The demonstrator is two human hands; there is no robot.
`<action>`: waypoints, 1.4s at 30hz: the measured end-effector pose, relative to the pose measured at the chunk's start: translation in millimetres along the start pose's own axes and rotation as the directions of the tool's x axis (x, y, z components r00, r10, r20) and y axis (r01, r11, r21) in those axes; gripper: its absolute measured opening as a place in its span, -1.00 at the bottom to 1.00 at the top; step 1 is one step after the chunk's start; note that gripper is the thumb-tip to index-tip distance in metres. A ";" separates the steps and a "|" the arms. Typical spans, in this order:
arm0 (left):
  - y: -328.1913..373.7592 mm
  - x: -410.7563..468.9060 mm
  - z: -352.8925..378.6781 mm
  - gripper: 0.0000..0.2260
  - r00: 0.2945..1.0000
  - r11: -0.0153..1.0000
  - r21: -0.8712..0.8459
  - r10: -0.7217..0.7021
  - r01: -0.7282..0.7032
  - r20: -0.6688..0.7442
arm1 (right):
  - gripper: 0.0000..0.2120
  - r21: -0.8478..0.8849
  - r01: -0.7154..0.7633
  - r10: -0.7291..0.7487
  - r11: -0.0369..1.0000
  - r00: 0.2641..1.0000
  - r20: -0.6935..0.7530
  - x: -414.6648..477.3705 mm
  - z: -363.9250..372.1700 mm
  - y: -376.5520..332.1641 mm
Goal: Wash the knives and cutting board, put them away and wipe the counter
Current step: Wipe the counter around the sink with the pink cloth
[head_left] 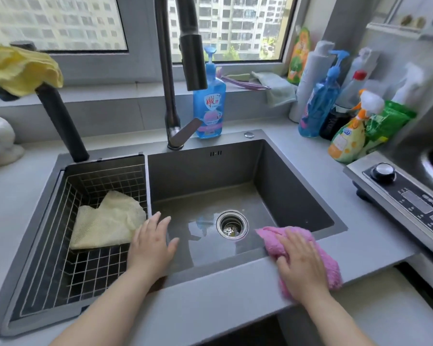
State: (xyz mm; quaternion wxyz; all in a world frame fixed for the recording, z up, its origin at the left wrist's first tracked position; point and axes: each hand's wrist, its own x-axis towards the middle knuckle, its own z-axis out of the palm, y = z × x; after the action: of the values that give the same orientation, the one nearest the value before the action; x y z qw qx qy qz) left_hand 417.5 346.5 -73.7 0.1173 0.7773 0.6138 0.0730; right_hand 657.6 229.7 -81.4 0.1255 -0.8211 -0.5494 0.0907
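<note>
At about five o'clock from the drain (232, 228), on the front edge of the grey counter (235, 290), the right hand (301, 265) lies flat on a pink cloth (331, 270). Its fingers are almost straight and press the cloth down without curling around it. One corner of the cloth reaches over the rim of the sink (285, 186), pointing to the drain.

At eight o'clock from the drain the left hand (151, 242) is open, fingers spread and holding nothing, above the wet sink floor; I cannot tell if it touches the floor. Just beside it, at nine o'clock, a wire basket (85, 265) fills the left part of the sink, and a pale yellow cloth (105, 221) lies inside it.

At twelve o'clock stands the dark faucet (169, 96), with a blue soap bottle (210, 108) just beside it. At two o'clock several cleaning bottles (318, 106) stand together in the counter's corner. At three o'clock is a cooker (405, 196) with a round knob. At ten o'clock a yellow rag (18, 68) hangs over a black spout.
</note>
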 end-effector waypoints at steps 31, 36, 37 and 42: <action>-10.8 156.0 18.5 -0.59 0.991 0.991 0.049 -0.119 0.122 -0.055 | -0.50 -0.107 -0.233 0.229 0.967 0.972 -0.043 277.4 -26.0 51.9; -11.7 161.4 16.1 -0.73 0.985 0.997 0.075 -0.004 0.017 -0.173 | -0.59 0.324 -0.169 0.236 0.931 0.955 -0.182 345.0 -26.8 26.1; -6.3 164.6 9.9 -0.68 0.975 0.997 0.060 0.067 -0.056 -0.210 | -0.60 0.425 -0.123 0.251 0.897 0.932 -0.261 354.5 -29.2 21.2; 61.4 203.2 -39.0 -0.66 0.907 0.901 -0.248 0.269 -0.356 -0.325 | -0.56 0.322 0.091 0.108 0.942 0.828 -0.550 392.5 -29.7 0.6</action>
State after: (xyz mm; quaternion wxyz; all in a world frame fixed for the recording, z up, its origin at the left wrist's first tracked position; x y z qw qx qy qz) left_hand 512.8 534.1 -25.7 0.1322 0.8207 0.4717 0.2941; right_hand 815.7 589.5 -57.5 0.4180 -0.7804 -0.4610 -0.0613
